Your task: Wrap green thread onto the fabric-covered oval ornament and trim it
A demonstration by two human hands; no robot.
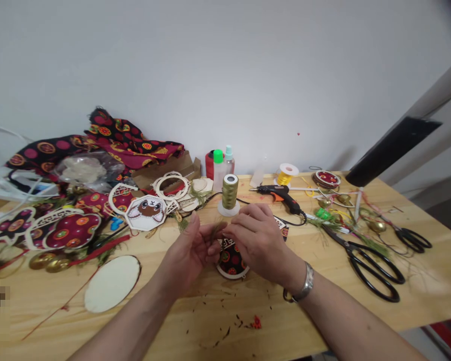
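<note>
Near the table's middle, my left hand (195, 248) has its fingers curled inward and its thumb raised. Fine olive thread (219, 226) runs across those fingers. My right hand (261, 245) meets it there with fingers pinched together on the thread; the fingertips are partly hidden. Below and between both hands lies a round ornament (231, 261) with dark patterned fabric and a pale fretwork edge, partly covered by the hands. Just behind them stands an olive thread spool (230, 195), upright.
A glue gun (280, 194), a yellow thread spool (285, 175) and large scissors (374, 265) lie to the right. Fabric-covered ornaments (73, 229), a bunny-faced hexagon (146, 213) and a cream oval (113, 283) lie left. Bottles (218, 173) stand by the wall. Scraps (255, 322) litter the front.
</note>
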